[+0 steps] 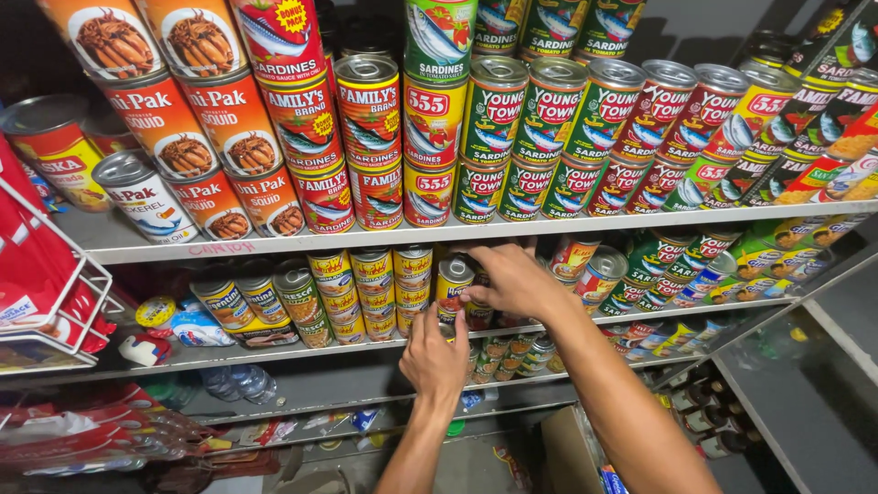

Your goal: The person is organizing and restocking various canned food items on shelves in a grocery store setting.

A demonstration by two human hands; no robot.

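Both forearms rise from the bottom of the frame toward the middle shelf [274, 352]. Lower and nearer, the left hand [433, 359] reaches to the shelf's front edge, its fingers tucked forward under the cans; I cannot tell whether they grip anything. Higher up, the right hand [514, 282] arches over a small yellow-and-red can [453, 285] at centre frame, fingers curled down narrowly onto its rim, seemingly steadying or lifting it where it sits atop another can.

Cans stand in stacked columns with labels facing outward, so each kind reads from the aisle: orange squid cans [233, 119] upper left, red and yellow sardine cans [370, 137] upper centre, green ones [549, 137] to the right. A white wire rack [55, 274] of red packets hangs at left.
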